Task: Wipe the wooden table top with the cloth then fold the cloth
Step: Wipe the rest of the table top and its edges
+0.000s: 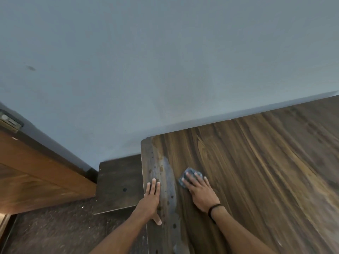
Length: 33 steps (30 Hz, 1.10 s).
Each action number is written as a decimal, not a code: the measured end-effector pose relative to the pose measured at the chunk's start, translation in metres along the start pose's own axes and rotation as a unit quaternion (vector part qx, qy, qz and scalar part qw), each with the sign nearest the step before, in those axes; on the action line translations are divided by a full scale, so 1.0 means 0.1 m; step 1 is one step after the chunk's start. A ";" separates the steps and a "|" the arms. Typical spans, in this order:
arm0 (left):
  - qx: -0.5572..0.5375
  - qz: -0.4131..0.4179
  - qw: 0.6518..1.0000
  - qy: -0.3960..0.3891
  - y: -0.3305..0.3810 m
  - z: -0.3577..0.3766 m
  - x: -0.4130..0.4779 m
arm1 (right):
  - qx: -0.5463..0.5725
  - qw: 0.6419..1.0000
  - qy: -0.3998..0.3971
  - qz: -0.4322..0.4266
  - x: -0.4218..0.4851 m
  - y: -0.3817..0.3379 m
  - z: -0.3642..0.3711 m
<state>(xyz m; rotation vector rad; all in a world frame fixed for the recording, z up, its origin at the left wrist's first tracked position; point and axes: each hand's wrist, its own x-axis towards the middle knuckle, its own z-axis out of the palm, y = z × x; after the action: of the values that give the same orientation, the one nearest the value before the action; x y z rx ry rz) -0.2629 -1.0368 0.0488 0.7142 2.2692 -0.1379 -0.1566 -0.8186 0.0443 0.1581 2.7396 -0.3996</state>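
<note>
Forearms come up from the bottom edge of the frame, and both end in flat palms on the wood. Fingers [196, 177] of the right hand [200, 191] are spread and nearly straight, pressing down on the cloth [190, 170] rather than gripping it. The cloth is a small blue bunched pad, lower centre of the frame, lying on the wooden table top [247, 162] with its edges showing beyond the fingertips. A dark wristband [214, 209] circles that wrist.

To the left, the left hand [151, 197] lies released, straight fingers together, resting near the table's left edge with the thumb angled back toward the bottom of the frame. It holds nothing and looks like a brace. Between the two hands runs a pale streak [167, 173] dotted with dark spots.

Further out, a darker lower surface [117, 182] sits just left of the table, a brown door [36, 176] fills the lower left, and a blue-grey wall [165, 61] takes the upper frame.

Wiping appears to be the step in hand; folding is not begun. Next, the pad likely needs steady downward pressure across the streak, then over the broad unwiped grain at right.
</note>
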 end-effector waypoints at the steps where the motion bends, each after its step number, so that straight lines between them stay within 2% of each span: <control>1: -0.003 -0.001 1.000 0.003 -0.01 0.01 0.00 | 0.031 0.999 0.009 0.038 0.07 -0.05 -0.03; 3: -0.008 0.003 1.000 0.009 -0.04 0.02 -0.02 | 0.049 0.998 0.009 0.042 0.08 -0.19 0.04; 6: -0.022 0.014 1.000 0.007 -0.09 0.02 -0.02 | -0.041 0.993 0.006 -0.106 -0.40 -0.21 0.37; 8: -0.025 0.019 1.000 0.005 -0.11 0.02 -0.01 | -0.139 0.974 0.007 -0.177 -0.78 -0.09 0.53; 10: -0.021 0.018 1.000 0.002 -0.11 0.02 0.00 | -0.212 0.944 -0.025 -0.252 -0.90 0.12 0.59; 13: -0.013 0.013 1.000 0.007 -0.10 0.02 0.02 | -0.244 0.925 -0.067 -0.283 -0.65 0.21 0.30; 14: -0.011 0.012 1.000 0.007 -0.10 0.02 0.02 | -0.208 0.931 -0.074 -0.291 -0.46 0.19 0.18; 15: -0.009 0.011 1.000 0.007 -0.10 0.03 0.03 | -0.159 0.941 -0.079 -0.288 -0.25 0.16 0.07; 16: -0.007 0.008 1.000 0.007 -0.10 0.03 0.03 | -0.117 0.959 -0.087 -0.245 -0.04 0.13 -0.04; 18: -0.007 0.003 1.000 0.008 -0.11 0.05 0.03 | -0.049 0.989 -0.043 -0.136 0.37 0.08 -0.24; 21: -0.014 -0.001 1.000 0.013 -0.09 0.06 0.03 | 0.032 0.999 0.008 -0.004 0.68 -0.10 -0.30; 23: -0.019 0.004 1.000 0.021 -0.09 0.06 0.02 | 0.029 0.999 0.007 -0.017 0.56 -0.21 -0.09; 26: -0.034 0.009 0.999 0.037 -0.10 0.07 0.02 | 0.002 0.991 -0.025 -0.135 0.25 -0.12 0.20; 28: -0.044 0.012 0.998 0.041 -0.11 0.09 0.02 | -0.018 0.985 -0.025 -0.171 0.38 0.06 0.16; 30: -0.043 0.019 0.998 0.042 -0.12 0.10 0.02 | -0.044 0.987 0.014 -0.153 0.73 0.11 0.01; 33: -0.042 0.024 0.998 0.045 -0.15 0.11 0.02 | 0.019 0.997 0.078 -0.018 1.38 -0.17 -0.25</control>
<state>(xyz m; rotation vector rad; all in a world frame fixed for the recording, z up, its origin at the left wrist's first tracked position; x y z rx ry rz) -0.2655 -1.0521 0.0380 0.7432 2.3257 0.0119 -0.2952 -0.8201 0.0196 0.1549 2.8940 -0.4671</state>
